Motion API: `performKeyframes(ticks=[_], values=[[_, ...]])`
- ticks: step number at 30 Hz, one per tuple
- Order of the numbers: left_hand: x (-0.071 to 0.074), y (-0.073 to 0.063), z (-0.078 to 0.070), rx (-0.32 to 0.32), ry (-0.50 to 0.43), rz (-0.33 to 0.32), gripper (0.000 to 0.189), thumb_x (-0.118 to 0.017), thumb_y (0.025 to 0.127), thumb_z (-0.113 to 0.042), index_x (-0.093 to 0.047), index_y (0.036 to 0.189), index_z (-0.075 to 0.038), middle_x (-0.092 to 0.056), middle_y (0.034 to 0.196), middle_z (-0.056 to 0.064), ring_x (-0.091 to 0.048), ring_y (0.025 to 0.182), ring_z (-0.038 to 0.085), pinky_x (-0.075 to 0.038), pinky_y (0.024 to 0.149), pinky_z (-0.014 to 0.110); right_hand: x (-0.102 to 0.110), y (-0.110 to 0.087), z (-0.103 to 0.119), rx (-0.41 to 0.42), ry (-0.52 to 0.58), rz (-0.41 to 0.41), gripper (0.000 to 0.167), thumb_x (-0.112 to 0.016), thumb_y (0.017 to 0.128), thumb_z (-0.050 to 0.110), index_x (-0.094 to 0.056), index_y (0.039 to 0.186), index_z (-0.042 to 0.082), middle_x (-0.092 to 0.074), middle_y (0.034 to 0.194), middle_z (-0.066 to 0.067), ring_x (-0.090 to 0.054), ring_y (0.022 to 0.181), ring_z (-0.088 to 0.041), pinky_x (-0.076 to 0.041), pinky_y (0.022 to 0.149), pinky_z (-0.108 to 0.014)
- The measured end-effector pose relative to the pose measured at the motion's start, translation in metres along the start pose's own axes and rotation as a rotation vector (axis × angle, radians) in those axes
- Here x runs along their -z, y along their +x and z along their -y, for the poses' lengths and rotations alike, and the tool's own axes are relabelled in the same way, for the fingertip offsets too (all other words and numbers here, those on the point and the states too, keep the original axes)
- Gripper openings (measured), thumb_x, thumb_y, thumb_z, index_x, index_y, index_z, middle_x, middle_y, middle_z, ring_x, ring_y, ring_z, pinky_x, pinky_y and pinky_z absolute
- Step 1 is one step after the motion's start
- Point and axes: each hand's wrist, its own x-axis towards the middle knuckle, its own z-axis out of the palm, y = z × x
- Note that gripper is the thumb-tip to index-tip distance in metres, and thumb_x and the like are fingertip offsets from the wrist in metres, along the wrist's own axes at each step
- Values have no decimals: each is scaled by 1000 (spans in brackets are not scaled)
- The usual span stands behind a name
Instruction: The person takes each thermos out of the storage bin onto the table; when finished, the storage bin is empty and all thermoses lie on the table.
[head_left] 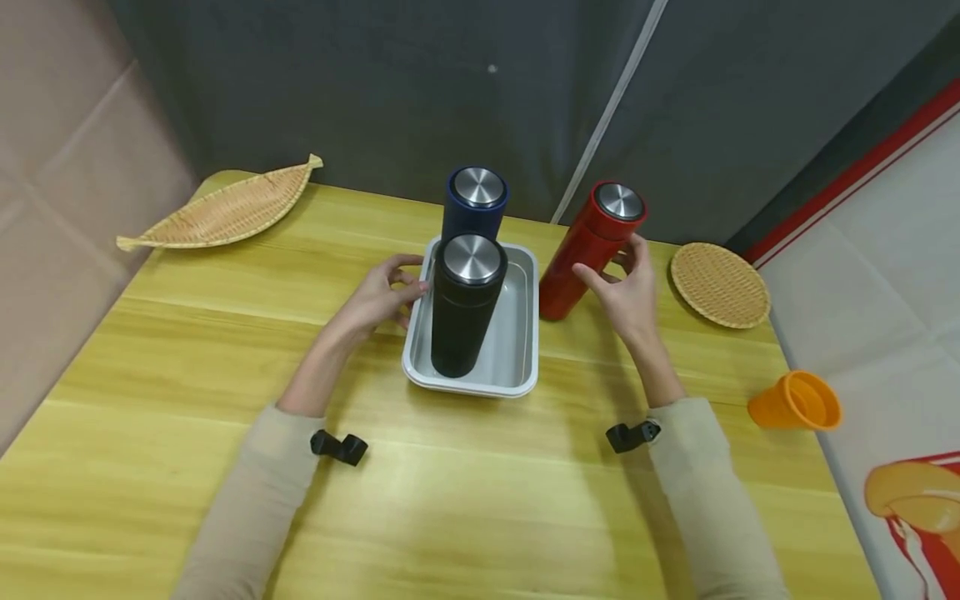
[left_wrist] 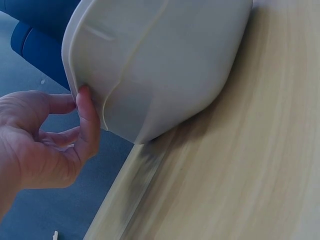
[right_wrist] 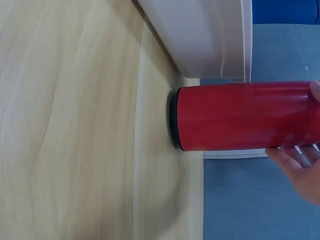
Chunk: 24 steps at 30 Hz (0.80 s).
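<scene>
A light grey plastic tub [head_left: 513, 333] stands in the middle of the table. Inside it a black thermos [head_left: 459, 329] is upright towards the front, partly covering a dark blue thermos [head_left: 455, 218] behind. My left hand [head_left: 375, 293] pinches the tub's left rim between thumb and fingers, seen closely on the tub wall [left_wrist: 165, 65] in the left wrist view. To the right of the tub, my right hand [head_left: 632, 293] grips a red thermos [head_left: 573, 262] with a steel-topped lid. In the right wrist view the red thermos [right_wrist: 230, 117] shows its dark base close over the wood.
A boat-shaped woven basket [head_left: 225, 208] lies at the table's back left. On the right are a round woven tray [head_left: 720, 285] and an orange cup [head_left: 791, 402]. A dark grey partition [head_left: 360, 92] rises behind the table [head_left: 465, 500].
</scene>
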Motion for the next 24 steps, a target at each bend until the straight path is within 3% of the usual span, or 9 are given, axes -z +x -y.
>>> performKeyframes(ticks=[10, 24], values=[[1, 1, 1, 3, -9, 4, 55, -59, 96, -9, -35, 145, -4, -51, 104, 16, -55, 72, 17, -57, 50, 31, -3, 1, -3, -11, -13, 0, 71, -79, 79, 8, -41, 138, 3, -53, 124, -9, -52, 104, -18, -55, 82, -24], [0, -2, 0, -5, -41, 9, 54, -59, 96, -7, -35, 145, -4, -51, 104, 17, -56, 71, 18, -56, 48, 30, -3, -5, -6, 36, 7, 39, 69, -79, 79, 3, -41, 137, 4, -52, 126, -10, -53, 106, -19, -55, 87, -29]])
